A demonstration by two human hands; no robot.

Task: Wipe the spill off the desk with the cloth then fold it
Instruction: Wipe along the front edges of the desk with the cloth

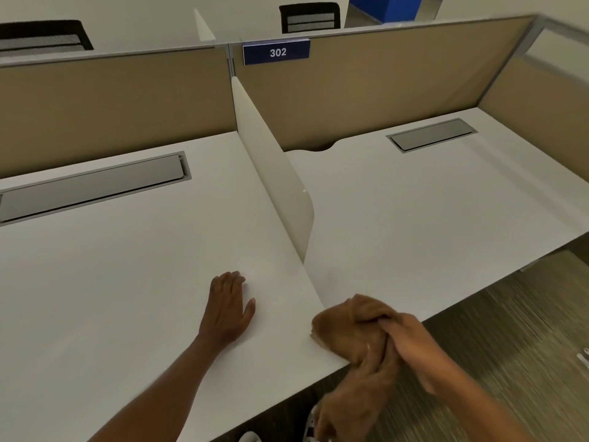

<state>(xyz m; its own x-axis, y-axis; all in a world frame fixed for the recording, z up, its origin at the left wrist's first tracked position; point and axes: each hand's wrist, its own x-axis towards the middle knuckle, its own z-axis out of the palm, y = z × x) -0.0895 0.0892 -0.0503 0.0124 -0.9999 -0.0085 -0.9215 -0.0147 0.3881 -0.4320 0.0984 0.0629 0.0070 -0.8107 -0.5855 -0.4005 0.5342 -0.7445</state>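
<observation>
A brown cloth (342,333) is bunched at the front right corner of the left white desk (127,282), with its lower part hanging over the desk edge. My right hand (404,341) grips the cloth from the right, fingers closed into it. My left hand (228,306) lies flat, palm down, on the desk to the left of the cloth, fingers apart and holding nothing. I cannot make out any spill on the desk surface.
A white divider panel (274,173) stands between the left desk and the right desk (430,212). Grey cable trays (92,186) (432,134) are set into both desks. Tan partition walls (382,81) with a blue "302" sign (276,52) close the back. Wood-look floor (510,330) lies at the right.
</observation>
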